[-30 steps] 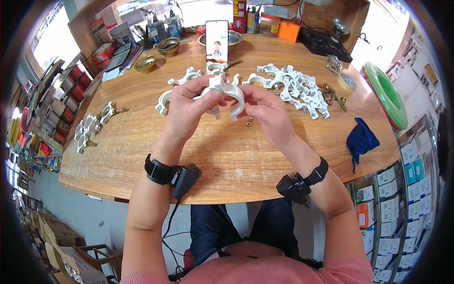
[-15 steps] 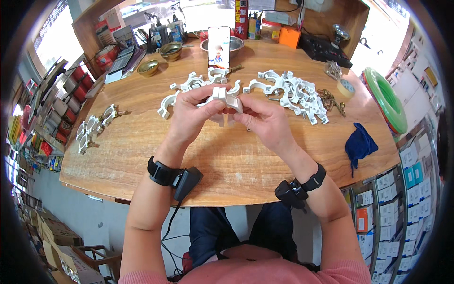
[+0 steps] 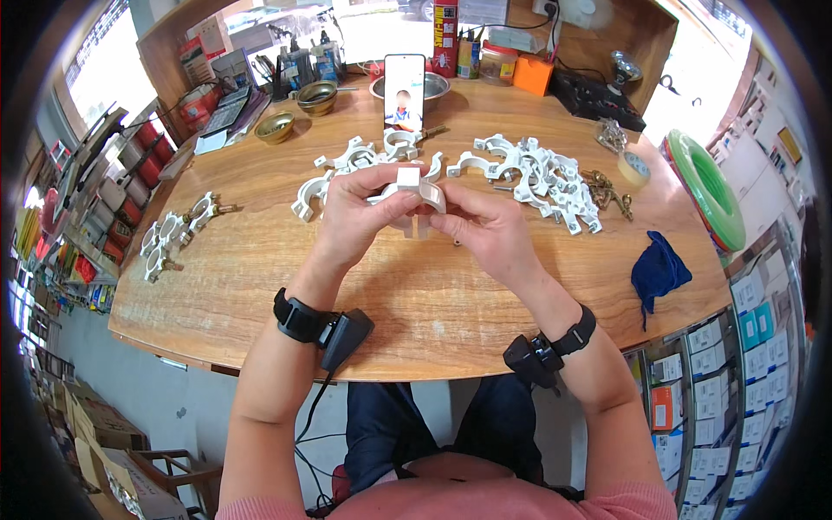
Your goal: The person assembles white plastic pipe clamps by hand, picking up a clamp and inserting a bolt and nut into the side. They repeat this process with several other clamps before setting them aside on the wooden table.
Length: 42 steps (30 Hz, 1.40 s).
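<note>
My left hand (image 3: 360,217) and my right hand (image 3: 481,227) meet above the middle of the wooden table (image 3: 260,277), both gripping a white plastic pipe clamp (image 3: 414,189). The clamp's square top shows between my thumbs and its curved half sticks out to the right. Its lower part is hidden by my fingers. A pile of loose white clamp halves (image 3: 537,173) lies just beyond my right hand. More white halves (image 3: 347,165) lie beyond my left hand.
Assembled clamps (image 3: 173,238) sit at the table's left edge. A phone (image 3: 404,91) stands upright at the back, near brass bowls (image 3: 299,108) and a metal bowl. Brass screws (image 3: 607,186), a tape roll (image 3: 635,166), a blue cloth (image 3: 659,270) and a green hose coil (image 3: 711,186) lie right.
My hands have turned the clamp and pressed its two halves closer together; a second ago it was held more open and spread. Hands stay in the same spot.
</note>
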Motion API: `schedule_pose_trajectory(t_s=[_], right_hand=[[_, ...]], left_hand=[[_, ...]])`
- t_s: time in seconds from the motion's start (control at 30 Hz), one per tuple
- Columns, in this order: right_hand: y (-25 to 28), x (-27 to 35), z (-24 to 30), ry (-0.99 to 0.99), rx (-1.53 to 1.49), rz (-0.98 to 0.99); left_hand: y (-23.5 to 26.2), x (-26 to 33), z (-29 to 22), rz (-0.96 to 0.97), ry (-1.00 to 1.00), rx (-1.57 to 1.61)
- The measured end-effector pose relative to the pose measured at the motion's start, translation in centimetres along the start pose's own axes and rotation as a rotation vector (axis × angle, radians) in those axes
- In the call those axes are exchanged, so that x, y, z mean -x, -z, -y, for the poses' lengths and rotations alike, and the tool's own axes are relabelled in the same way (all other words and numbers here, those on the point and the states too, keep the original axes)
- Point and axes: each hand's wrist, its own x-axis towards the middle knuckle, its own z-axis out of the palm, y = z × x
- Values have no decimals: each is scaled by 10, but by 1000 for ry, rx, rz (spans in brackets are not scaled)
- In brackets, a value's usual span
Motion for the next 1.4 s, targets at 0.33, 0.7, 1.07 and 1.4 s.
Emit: schedule_pose_trajectory(t_s=[0.33,0.7,1.07,1.4], right_hand=[[8,-1,0,7,123,-8],[74,-25,-25,-326,844,245],[76,-16,-50,-391,1274,294],[19,-7,30,222,275,-92]], left_hand=[[1,-1,9,-32,-31,89],[18,-7,15,-29,27,516],[5,1,7,6,123,492],[-3,4,10,151,75,443]])
